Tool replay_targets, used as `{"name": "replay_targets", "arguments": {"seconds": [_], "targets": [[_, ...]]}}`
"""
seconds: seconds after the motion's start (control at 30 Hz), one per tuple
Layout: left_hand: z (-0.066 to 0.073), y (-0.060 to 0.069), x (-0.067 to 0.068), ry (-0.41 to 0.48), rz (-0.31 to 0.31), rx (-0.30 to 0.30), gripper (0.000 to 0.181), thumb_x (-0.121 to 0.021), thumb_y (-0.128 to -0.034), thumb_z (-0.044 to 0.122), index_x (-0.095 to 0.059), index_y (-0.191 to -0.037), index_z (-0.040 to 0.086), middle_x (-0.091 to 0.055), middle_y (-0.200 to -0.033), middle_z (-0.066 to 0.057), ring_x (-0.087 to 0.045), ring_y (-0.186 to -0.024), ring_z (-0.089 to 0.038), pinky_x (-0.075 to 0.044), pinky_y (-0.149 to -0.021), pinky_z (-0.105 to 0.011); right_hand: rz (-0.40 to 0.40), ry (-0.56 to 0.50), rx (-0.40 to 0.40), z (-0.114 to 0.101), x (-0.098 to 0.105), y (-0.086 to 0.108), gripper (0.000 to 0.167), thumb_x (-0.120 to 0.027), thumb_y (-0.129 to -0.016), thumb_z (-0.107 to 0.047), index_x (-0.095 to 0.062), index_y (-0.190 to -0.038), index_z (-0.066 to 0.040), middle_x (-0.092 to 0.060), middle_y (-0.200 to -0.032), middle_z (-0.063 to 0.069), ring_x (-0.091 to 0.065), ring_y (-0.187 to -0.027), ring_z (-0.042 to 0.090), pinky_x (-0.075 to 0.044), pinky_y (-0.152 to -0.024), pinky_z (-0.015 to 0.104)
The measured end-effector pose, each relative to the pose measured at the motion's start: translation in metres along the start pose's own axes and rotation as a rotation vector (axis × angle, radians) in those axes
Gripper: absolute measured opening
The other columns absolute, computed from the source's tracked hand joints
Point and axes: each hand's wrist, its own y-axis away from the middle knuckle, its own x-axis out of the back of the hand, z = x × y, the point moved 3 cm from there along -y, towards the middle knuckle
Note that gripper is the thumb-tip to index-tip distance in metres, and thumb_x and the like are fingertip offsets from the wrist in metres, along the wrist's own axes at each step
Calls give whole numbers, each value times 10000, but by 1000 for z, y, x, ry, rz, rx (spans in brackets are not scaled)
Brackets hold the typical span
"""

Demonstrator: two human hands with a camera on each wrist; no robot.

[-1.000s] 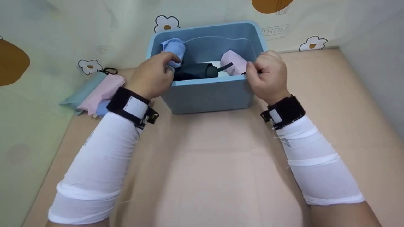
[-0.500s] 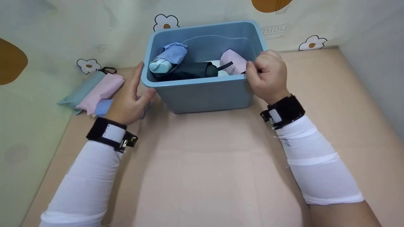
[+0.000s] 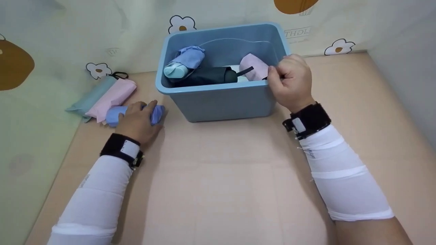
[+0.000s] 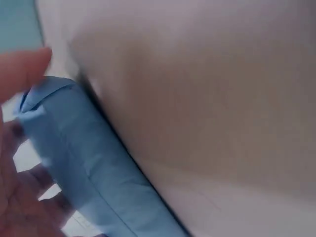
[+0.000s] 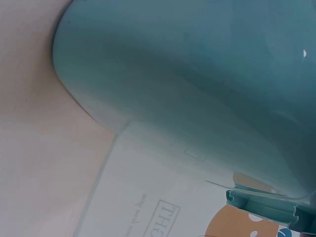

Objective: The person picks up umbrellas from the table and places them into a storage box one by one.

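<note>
In the head view my left hand lies over a blue folded umbrella on the table, left of the bin. The left wrist view shows the thumb near one end of this fabric roll and the fingers curled along its other side. My right hand grips the right front rim of a blue plastic bin. Inside the bin lie a dark folded umbrella, a blue-covered one with a pale blue end, and a pink roll. The right wrist view holds mostly the bin's outer wall.
Left of my hand lie a pink roll and a teal one with a black loop. Behind the bin rises a wall sheet with flower prints. A beige cloth covers the table.
My left hand has left the blue-covered umbrella in the bin, moved left and down, and come onto the blue umbrella on the table. The right hand stays on the rim.
</note>
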Motion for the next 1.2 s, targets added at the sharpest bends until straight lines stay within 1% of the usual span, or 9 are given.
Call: {"name": "replay_targets", "arguments": {"seconds": [0.13,0.23,0.37,0.57,0.73,0.8,0.93,1.07,1.2], "targets": [[8,-1,0,-82,13,-1,718,-660,-958,188,-388,-1621,149,-401,-1557,-319,-353,-1445,-554,-280,-1055,-868,-12,12,-9,0,0,0,448,-580,-917,-148,-430,-524,6,-360,-535,124,-385,-625,265,-212,-656,290],[12,0,1,-121,12,-8,675,-629,-939,61,-424,-1581,99,-416,-1538,-329,-374,-1414,-557,-421,-994,-812,-14,15,-5,-1,-1,-1,443,-580,-913,-140,-425,-523,2,-350,-533,115,-382,-622,270,-210,-658,290],[12,2,0,-93,33,-19,557,-609,-955,-17,-475,-1494,12,-450,-1512,-325,-391,-1381,-536,-527,-962,-693,-7,11,4,-2,-1,-2,437,-579,-901,-121,-409,-517,-1,-325,-532,88,-365,-608,257,-199,-651,295],[6,1,2,25,105,30,392,-609,-991,17,-549,-1376,-24,-525,-1430,-317,-447,-1325,-504,-498,-1038,-656,-21,17,-1,-1,-1,-1,437,-584,-908,-118,-418,-519,-6,-342,-531,97,-375,-606,261,-205,-647,302],[4,6,17,120,212,114,299,-573,-1025,38,-550,-1316,-29,-580,-1302,-269,-535,-1244,-447,-484,-1075,-614,-26,21,3,-1,-2,-1,447,-580,-915,-139,-422,-519,-3,-344,-532,100,-384,-608,272,-207,-646,295],[5,10,27,167,251,158,266,-557,-1031,26,-549,-1293,-24,-580,-1258,-236,-552,-1193,-414,-484,-1073,-586,-28,20,7,-1,-2,-1,449,-582,-916,-139,-424,-520,1,-347,-531,106,-385,-608,274,-208,-646,292],[12,18,51,225,367,192,265,-581,-1006,6,-545,-1264,-43,-561,-1219,-226,-546,-1132,-390,-488,-1042,-548,-28,15,6,-1,-1,-1,446,-585,-915,-133,-426,-521,1,-348,-532,108,-383,-607,275,-208,-646,294],[29,28,77,263,566,144,241,-583,-988,11,-560,-1217,-60,-574,-1198,-233,-571,-1128,-373,-499,-1036,-512,-25,15,0,0,0,-1,446,-586,-918,-137,-432,-521,-3,-352,-534,103,-380,-609,270,-207,-646,300],[51,35,95,286,721,14,166,-568,-997,15,-571,-1153,-43,-586,-1159,-218,-583,-1118,-329,-510,-1035,-457,-17,15,1,0,1,-1,445,-584,-916,-139,-431,-520,-5,-349,-533,95,-385,-609,277,-208,-645,298]]}}
